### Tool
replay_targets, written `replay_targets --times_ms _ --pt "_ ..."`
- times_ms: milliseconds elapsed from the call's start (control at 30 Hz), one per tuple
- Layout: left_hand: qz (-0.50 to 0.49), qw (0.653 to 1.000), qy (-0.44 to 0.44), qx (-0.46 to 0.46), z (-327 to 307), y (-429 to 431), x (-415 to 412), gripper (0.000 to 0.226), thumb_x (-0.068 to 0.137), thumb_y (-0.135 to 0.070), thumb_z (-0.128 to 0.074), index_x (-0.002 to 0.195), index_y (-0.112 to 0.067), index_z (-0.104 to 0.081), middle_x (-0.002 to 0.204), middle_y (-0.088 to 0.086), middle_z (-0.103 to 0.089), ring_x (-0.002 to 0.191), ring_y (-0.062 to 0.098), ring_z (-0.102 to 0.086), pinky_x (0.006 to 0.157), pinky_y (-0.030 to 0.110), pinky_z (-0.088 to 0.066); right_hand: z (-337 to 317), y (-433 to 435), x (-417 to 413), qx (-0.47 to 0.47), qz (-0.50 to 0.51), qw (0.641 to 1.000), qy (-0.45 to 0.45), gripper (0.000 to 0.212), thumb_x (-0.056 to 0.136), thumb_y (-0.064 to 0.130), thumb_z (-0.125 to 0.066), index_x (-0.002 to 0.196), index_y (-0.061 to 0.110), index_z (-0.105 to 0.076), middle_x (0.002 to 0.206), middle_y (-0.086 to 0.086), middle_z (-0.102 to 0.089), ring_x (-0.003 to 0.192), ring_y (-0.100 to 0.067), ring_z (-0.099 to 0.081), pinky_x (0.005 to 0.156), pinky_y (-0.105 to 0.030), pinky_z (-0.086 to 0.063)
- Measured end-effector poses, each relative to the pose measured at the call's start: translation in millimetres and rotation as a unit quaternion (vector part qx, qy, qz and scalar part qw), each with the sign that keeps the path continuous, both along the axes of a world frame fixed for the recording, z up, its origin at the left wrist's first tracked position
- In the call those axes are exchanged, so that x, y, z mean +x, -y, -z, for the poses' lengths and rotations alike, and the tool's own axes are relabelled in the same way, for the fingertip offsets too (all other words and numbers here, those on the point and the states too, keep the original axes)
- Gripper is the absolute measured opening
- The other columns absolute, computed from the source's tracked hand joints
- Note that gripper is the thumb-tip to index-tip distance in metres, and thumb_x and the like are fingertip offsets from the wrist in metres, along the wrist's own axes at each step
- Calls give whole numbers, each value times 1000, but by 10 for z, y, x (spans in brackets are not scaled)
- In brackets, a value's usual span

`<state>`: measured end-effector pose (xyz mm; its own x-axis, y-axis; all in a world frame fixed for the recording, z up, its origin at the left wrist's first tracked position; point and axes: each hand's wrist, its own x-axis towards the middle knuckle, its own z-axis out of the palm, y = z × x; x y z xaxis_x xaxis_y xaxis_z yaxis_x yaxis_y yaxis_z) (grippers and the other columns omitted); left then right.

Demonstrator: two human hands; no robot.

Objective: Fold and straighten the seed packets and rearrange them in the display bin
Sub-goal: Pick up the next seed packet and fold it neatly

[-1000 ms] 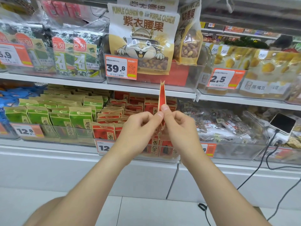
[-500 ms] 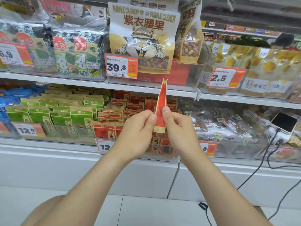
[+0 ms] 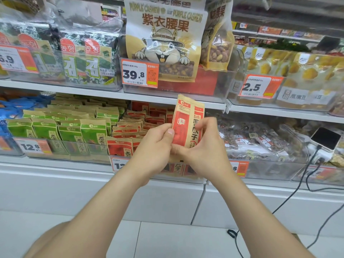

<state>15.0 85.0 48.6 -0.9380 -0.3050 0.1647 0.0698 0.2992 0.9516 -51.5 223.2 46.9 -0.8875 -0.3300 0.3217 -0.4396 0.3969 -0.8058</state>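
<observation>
The red seed packet [image 3: 188, 123], edge-on a moment ago, now faces the camera, upright between both sets of fingers. The left hand [image 3: 156, 146] pinches its left edge under the thumb. The right hand [image 3: 206, 151] seems to curl round the right edge, though blur hides the contact. The display bin [image 3: 193, 176] sits just behind the knuckles. Uneven squeezing could crease the packet crooked, and a loose right-hand hold could drop it.

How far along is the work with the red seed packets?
Done: a few upright packets stand at the front of the display bin. In hand: the left hand and right hand both pinch one red packet, held upright. Left: the heap of packets lying flat behind them looks untidy, and the red packet is not yet in the bin.
</observation>
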Motion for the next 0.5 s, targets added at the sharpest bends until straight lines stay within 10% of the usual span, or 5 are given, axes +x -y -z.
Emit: replay_targets --times_ms 100,233,500 --pt "-12 999 12 42 0 -8 -21 42 118 -23 -33 122 -27 -75 109 -8 -82 101 7 -76 87 31 -61 -43 -33 3 -79 -40 995 53 94 76 33 -97 140 43 -28 107 14 -76 92 -5 -77 79 -39 -64" --pt "-56 996 36 55 -63 -17 11 43 116 -24 -34 108 -20 -76 86 -9 -80 71 2 -73 47 14 -47 -136 -21 -21 -176 -31 970 167 31 109 22 -63 138 25 -53 105 2 -82 88 -11 -80 75 -34 -64" --pt "-99 982 -104 -124 41 -11 3 26 103 -23 -61 119 -36 -45 111 -12 -65 92 6 -64 75 25 -47 -67 47 20 -86 -89 988 97 17 104 28 -60 105 26 -77 87 -9 -81 83 -37 -79 77 -65 -63"
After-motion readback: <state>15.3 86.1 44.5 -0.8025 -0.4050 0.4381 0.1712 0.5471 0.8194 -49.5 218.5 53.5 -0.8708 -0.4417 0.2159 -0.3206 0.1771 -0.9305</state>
